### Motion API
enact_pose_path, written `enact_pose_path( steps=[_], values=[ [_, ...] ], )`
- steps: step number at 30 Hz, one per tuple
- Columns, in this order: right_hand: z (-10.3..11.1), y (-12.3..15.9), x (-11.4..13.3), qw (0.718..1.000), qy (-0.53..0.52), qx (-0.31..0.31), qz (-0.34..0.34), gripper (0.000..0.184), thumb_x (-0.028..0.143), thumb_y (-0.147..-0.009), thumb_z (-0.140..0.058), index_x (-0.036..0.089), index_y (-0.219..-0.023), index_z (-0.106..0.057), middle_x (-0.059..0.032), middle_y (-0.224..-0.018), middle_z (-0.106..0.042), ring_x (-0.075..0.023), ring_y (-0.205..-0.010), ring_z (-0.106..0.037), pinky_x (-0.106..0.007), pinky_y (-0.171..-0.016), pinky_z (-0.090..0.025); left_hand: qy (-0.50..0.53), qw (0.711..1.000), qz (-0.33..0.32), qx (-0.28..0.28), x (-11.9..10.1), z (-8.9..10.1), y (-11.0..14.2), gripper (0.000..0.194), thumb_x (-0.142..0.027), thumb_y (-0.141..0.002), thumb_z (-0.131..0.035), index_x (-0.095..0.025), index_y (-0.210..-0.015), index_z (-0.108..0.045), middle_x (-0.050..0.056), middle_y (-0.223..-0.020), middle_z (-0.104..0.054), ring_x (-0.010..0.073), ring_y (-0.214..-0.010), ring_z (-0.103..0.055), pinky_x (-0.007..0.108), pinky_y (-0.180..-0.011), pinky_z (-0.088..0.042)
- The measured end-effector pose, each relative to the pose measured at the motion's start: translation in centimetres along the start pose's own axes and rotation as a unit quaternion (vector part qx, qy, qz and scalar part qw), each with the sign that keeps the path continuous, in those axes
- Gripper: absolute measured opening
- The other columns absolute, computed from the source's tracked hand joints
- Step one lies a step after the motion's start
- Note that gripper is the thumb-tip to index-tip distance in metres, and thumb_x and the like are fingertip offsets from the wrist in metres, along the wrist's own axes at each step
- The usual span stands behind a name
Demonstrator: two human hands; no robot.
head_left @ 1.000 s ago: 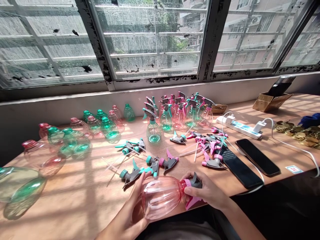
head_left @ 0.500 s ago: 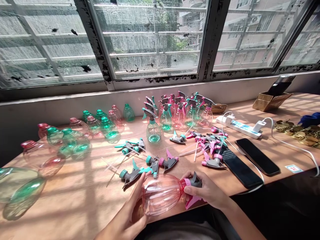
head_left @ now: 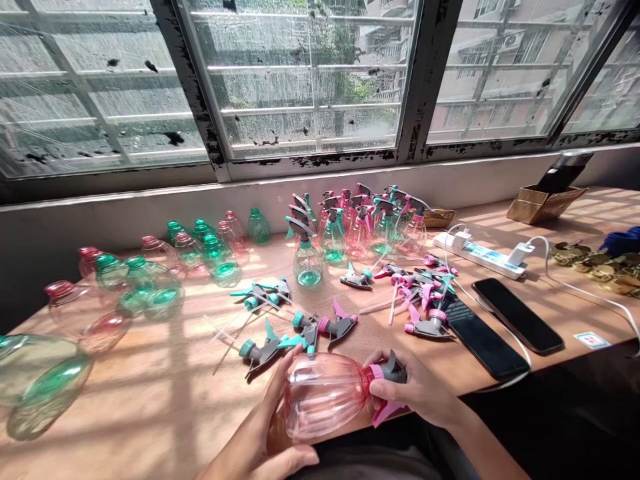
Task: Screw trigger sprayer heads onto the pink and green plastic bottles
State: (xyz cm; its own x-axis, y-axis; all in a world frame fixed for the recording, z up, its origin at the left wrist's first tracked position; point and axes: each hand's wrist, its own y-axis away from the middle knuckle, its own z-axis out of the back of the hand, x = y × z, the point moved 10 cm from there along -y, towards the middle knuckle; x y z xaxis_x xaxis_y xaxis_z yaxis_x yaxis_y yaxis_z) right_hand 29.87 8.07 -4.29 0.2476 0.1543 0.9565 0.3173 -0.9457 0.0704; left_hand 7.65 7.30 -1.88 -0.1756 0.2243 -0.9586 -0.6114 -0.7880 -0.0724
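A clear pink spray bottle (head_left: pixel 325 395) lies sideways between my hands at the table's front edge. Its base rests in my curved left hand (head_left: pixel 265 420), with fingers behind it and the thumb stretched out below, off the plastic. Around the pink collar and grey spray head (head_left: pixel 394 371) at the neck, my right hand (head_left: pixel 417 387) is closed, the pink trigger pointing down beneath it. Just beyond the bottle lie a loose pink-and-grey spray head (head_left: pixel 338 325) and several teal-and-grey spray heads (head_left: pixel 263 353).
Headless pink and green bottles (head_left: pixel 220 260) stand at the left. Bottles with spray heads (head_left: pixel 357 230) crowd near the window. More loose heads (head_left: pixel 420 287), two phones (head_left: pixel 517 313), a power strip (head_left: pixel 480 257) and a cable (head_left: pixel 590 277) occupy the right side.
My left thumb has moved down and away from the bottle's side. The bottle and my right hand have shifted very slightly right and down in view.
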Motion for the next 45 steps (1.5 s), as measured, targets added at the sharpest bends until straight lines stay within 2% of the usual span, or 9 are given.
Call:
enact_pose_path(
  steps=[4,11,15,22,28,31,33,37,45],
  values=[
    [-0.6,1.0,0.5,1.0,-0.019,-0.009,0.015,0.04,0.045,-0.08,-0.094,0.015,-0.089,-0.069,-0.0054,-0.072,-0.083,-0.0152,-0.061,-0.075,-0.024,-0.059,-0.059,0.03,0.997,-0.041,-0.053,-1.4,0.1,-0.2,0.088,-0.05,-0.1,-0.07,-0.054,-0.168,-0.014,0.003,-0.183,-0.018,0.04,-0.165,-0.025,0.061,-0.123,-0.041],
    [-2.9,1.5,-0.9,0.995,-0.066,0.058,-0.054,0.05,0.06,-0.081,-0.085,0.018,-0.079,-0.058,-0.0053,-0.056,-0.077,-0.0147,-0.04,-0.066,-0.022,-0.043,-0.051,-0.033,0.978,-0.047,-0.201,-1.1,3.8,2.0,0.058,-0.04,-0.105,-0.063,-0.05,-0.16,-0.045,0.001,-0.166,-0.054,0.0303,-0.161,-0.038,0.045,-0.132,-0.033],
    [-1.3,2.2,1.3,0.996,0.039,-0.032,0.078,0.044,0.055,-0.082,-0.088,0.017,-0.092,-0.068,-0.005,-0.071,-0.079,-0.0182,-0.057,-0.072,-0.026,-0.055,-0.058,0.01,0.979,-0.016,-0.205,0.0,5.0,0.9,0.056,-0.054,-0.107,-0.052,-0.044,-0.161,-0.046,0.005,-0.162,-0.06,0.0353,-0.155,-0.048,0.054,-0.128,-0.04],
    [-3.2,4.6,6.3,0.895,0.303,-0.036,0.325,0.032,0.039,-0.085,-0.091,0.026,-0.112,-0.077,-0.0037,-0.09,-0.082,-0.0216,-0.076,-0.076,-0.025,-0.074,-0.058,-0.025,0.987,-0.04,-0.152,-0.3,4.2,0.0,0.086,-0.067,-0.086,-0.078,-0.039,-0.161,-0.048,0.007,-0.175,-0.041,0.0462,-0.161,-0.033,0.061,-0.126,-0.04],
    [-2.7,2.3,0.1,0.988,0.148,0.022,0.037,0.05,0.067,-0.096,-0.068,0.018,-0.088,-0.073,0.0006,-0.065,-0.066,-0.0147,-0.058,-0.061,-0.022,-0.056,-0.049,-0.075,0.974,-0.008,-0.214,-0.3,5.9,0.3,0.053,-0.051,-0.101,-0.065,-0.046,-0.154,-0.056,0.002,-0.164,-0.058,0.0368,-0.158,-0.043,0.054,-0.128,-0.041],
    [-3.5,2.3,1.4,0.987,0.141,0.025,0.069,0.053,0.07,-0.089,-0.074,0.017,-0.091,-0.073,-0.0006,-0.069,-0.07,-0.0156,-0.059,-0.064,-0.022,-0.056,-0.05,-0.035,0.971,0.053,-0.229,1.2,6.2,-0.9,0.048,-0.057,-0.103,-0.058,-0.044,-0.149,-0.063,0.004,-0.155,-0.067,0.0379,-0.154,-0.048,0.056,-0.126,-0.042],
    [-3.6,2.7,4.3,0.951,0.234,-0.029,0.199,0.039,0.057,-0.089,-0.082,0.021,-0.102,-0.076,-0.0025,-0.081,-0.078,-0.019,-0.069,-0.072,-0.024,-0.063,-0.057,0.016,0.97,0.096,-0.224,2.4,5.7,-1.5,0.055,-0.066,-0.102,-0.053,-0.041,-0.15,-0.063,0.008,-0.149,-0.071,0.0405,-0.148,-0.056,0.06,-0.12,-0.049],
    [-6.4,6.8,7.5,0.786,0.362,-0.021,0.501,0.033,0.045,-0.107,-0.063,0.024,-0.131,-0.071,-0.0046,-0.088,-0.084,-0.0223,-0.077,-0.08,-0.037,-0.097,-0.061,0.082,0.983,0.055,-0.152,0.9,3.8,-0.7,0.08,-0.075,-0.086,-0.071,-0.038,-0.155,-0.056,0.012,-0.156,-0.065,0.0462,-0.14,-0.063,0.064,-0.113,-0.053],
    [-4.2,4.3,3.9,0.874,0.397,-0.046,0.276,0.039,0.061,-0.086,-0.082,0.027,-0.105,-0.079,-0.0028,-0.073,-0.082,-0.0224,-0.058,-0.076,-0.023,-0.053,-0.06,0.077,0.986,-0.052,-0.141,-3.2,4.6,0.9,0.053,-0.055,-0.082,-0.088,-0.034,-0.128,-0.077,0.012,-0.149,-0.069,0.0426,-0.147,-0.056,0.056,-0.118,-0.05]
  ],
)
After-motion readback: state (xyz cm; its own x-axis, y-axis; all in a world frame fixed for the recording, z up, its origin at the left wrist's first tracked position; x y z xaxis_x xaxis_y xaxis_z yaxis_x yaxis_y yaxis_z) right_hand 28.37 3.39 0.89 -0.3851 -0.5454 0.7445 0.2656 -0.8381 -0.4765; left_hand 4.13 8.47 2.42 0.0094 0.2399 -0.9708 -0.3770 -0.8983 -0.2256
